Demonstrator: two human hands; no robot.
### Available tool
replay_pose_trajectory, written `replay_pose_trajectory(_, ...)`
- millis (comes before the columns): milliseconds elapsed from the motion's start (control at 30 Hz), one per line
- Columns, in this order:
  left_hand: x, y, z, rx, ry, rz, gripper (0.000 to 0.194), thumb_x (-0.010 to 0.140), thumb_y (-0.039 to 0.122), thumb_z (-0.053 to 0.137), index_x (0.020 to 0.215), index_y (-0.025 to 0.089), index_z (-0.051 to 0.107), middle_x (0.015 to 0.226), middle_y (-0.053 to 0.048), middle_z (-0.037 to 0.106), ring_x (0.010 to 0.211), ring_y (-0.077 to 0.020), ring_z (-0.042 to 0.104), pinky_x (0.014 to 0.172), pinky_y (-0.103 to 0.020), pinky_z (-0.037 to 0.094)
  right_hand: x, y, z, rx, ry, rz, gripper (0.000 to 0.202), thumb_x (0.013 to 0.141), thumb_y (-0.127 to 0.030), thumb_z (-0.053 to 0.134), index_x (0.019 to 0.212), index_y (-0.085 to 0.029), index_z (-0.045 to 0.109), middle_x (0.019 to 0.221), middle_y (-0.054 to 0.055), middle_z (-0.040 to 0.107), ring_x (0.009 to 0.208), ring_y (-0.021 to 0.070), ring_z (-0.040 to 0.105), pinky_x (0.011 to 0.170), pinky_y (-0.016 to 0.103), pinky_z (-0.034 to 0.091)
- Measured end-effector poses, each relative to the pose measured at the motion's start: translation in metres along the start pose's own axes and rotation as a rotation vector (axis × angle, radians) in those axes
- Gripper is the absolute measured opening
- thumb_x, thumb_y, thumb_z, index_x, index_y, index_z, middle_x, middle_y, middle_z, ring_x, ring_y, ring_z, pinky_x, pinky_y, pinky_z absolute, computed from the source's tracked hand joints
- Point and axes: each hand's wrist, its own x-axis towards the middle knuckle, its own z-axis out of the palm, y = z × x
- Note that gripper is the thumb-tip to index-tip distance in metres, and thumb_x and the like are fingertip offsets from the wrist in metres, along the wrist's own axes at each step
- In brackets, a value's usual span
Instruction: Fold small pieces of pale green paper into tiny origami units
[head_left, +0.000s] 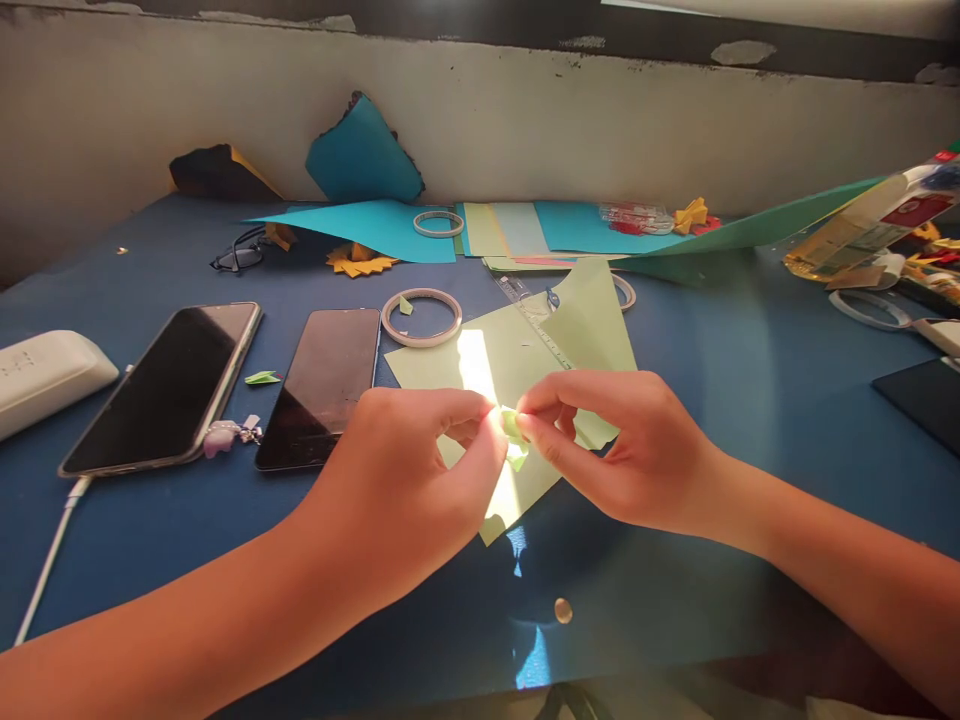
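Between my two hands is a small folded piece of light green paper [514, 428], brightly lit by the sun. The thumb and forefinger of my left hand [427, 460] pinch its left side. From the right, my right hand [622, 440] pinches it the same way. My fingers cover part of the folds. Under the hands lies a larger pale green sheet [442, 372] with a cut or folded upper part. A clear ruler [551, 343] rests across that sheet. One small green folded piece [262, 378] lies between the two phones.
Two phones, one left [161, 390] and one nearer [322, 375], lie on the blue table. A tape roll [421, 318] stands beyond them. Blue paper [360, 225], yellow folded pieces [362, 262] and glasses [238, 258] lie near the wall. A bottle [847, 235] leans at right.
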Motion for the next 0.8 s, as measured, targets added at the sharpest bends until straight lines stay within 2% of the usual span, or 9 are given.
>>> replay_pose_trajectory(100, -0.001, -0.002, 0.003, 0.114, -0.016, 0.062, 0.025, 0.079, 0.021, 0.044, 0.061, 0.017, 0.061, 0.044, 0.005, 0.044, 0.041, -0.0067, 0.03, 0.039, -0.02, 0.024, -0.001, 0.004, 0.006, -0.029, 0.01, 0.031, 0.01, 0.076, -0.01, 0.051, 0.07, -0.017, 0.054, 0.056, -0.004, 0.052, 0.049, 0.0054, 0.045, 0.047, 0.017, 0.039)
replay_pose_trajectory(233, 0.003, -0.009, 0.002, 0.409, 0.098, 0.162, 0.026, 0.078, 0.022, 0.043, 0.061, 0.016, 0.061, 0.047, 0.0, 0.05, 0.044, -0.0105, 0.039, 0.044, -0.024, 0.027, -0.002, 0.009, 0.013, -0.053, 0.008, 0.094, 0.011, 0.074, -0.01, 0.05, 0.066, -0.017, 0.053, 0.054, -0.005, 0.049, 0.049, 0.0056, 0.043, 0.047, 0.017, 0.037)
replay_pose_trajectory(333, 0.014, -0.016, -0.007, 0.548, 0.165, 0.039, 0.029, 0.076, 0.024, 0.043, 0.048, 0.017, 0.048, 0.044, 0.001, 0.042, 0.043, -0.0113, 0.036, 0.043, -0.024, 0.025, -0.001, 0.011, 0.016, -0.056, 0.005, 0.13, 0.012, 0.075, -0.011, 0.049, 0.064, -0.017, 0.052, 0.052, -0.005, 0.047, 0.047, 0.0059, 0.042, 0.046, 0.018, 0.035)
replay_pose_trajectory(400, 0.021, -0.018, -0.016, 0.509, 0.117, -0.059, 0.032, 0.075, 0.024, 0.045, 0.044, 0.018, 0.037, 0.041, 0.003, 0.032, 0.04, -0.01, 0.03, 0.04, -0.023, 0.022, -0.001, 0.012, 0.017, -0.056, 0.035, 0.148, 0.013, 0.076, -0.013, 0.048, 0.065, -0.017, 0.052, 0.052, -0.005, 0.047, 0.047, 0.0062, 0.041, 0.047, 0.018, 0.035)
replay_pose_trajectory(467, 0.026, -0.019, -0.023, 0.484, 0.082, -0.121, 0.033, 0.075, 0.023, 0.045, 0.045, 0.018, 0.033, 0.04, 0.004, 0.029, 0.04, -0.01, 0.028, 0.038, -0.022, 0.021, -0.001, 0.013, 0.018, -0.066, 0.059, 0.171, 0.013, 0.078, -0.015, 0.048, 0.065, -0.017, 0.052, 0.053, -0.004, 0.048, 0.049, 0.0067, 0.042, 0.048, 0.018, 0.035)
replay_pose_trajectory(533, 0.03, -0.022, -0.029, 0.543, 0.094, -0.161, 0.03, 0.076, 0.023, 0.044, 0.046, 0.019, 0.038, 0.041, 0.002, 0.035, 0.04, -0.0114, 0.033, 0.038, -0.023, 0.021, -0.001, 0.015, 0.02, -0.089, 0.042, 0.202, 0.013, 0.078, -0.016, 0.047, 0.066, -0.017, 0.052, 0.054, -0.004, 0.048, 0.05, 0.0075, 0.043, 0.048, 0.019, 0.034)
replay_pose_trajectory(600, 0.035, -0.028, -0.035, 0.634, 0.133, -0.19, 0.027, 0.076, 0.023, 0.044, 0.05, 0.02, 0.049, 0.046, -0.001, 0.047, 0.044, -0.0143, 0.04, 0.039, -0.024, 0.022, -0.001, 0.019, 0.023, -0.117, 0.006, 0.22, 0.013, 0.077, -0.016, 0.046, 0.064, -0.017, 0.051, 0.054, -0.003, 0.048, 0.05, 0.0083, 0.042, 0.048, 0.021, 0.033)
replay_pose_trajectory(700, 0.05, -0.042, -0.043, 0.671, 0.157, -0.216, 0.022, 0.074, 0.019, 0.044, 0.069, 0.021, 0.065, 0.062, -0.007, 0.062, 0.057, -0.0225, 0.054, 0.042, -0.026, 0.027, 0.001, 0.023, 0.026, -0.134, -0.029, 0.203, 0.016, 0.074, -0.014, 0.046, 0.058, -0.017, 0.047, 0.052, -0.003, 0.046, 0.048, 0.0087, 0.039, 0.049, 0.022, 0.03)
replay_pose_trajectory(800, 0.071, -0.058, -0.047, 0.629, 0.073, -0.124, 0.025, 0.077, 0.017, 0.044, 0.089, 0.018, 0.066, 0.088, -0.013, 0.065, 0.079, -0.0297, 0.059, 0.049, -0.029, 0.037, 0.002, 0.025, 0.026, -0.137, -0.051, 0.185, 0.016, 0.073, -0.013, 0.046, 0.058, -0.016, 0.047, 0.052, -0.003, 0.045, 0.048, 0.0085, 0.037, 0.051, 0.023, 0.029)
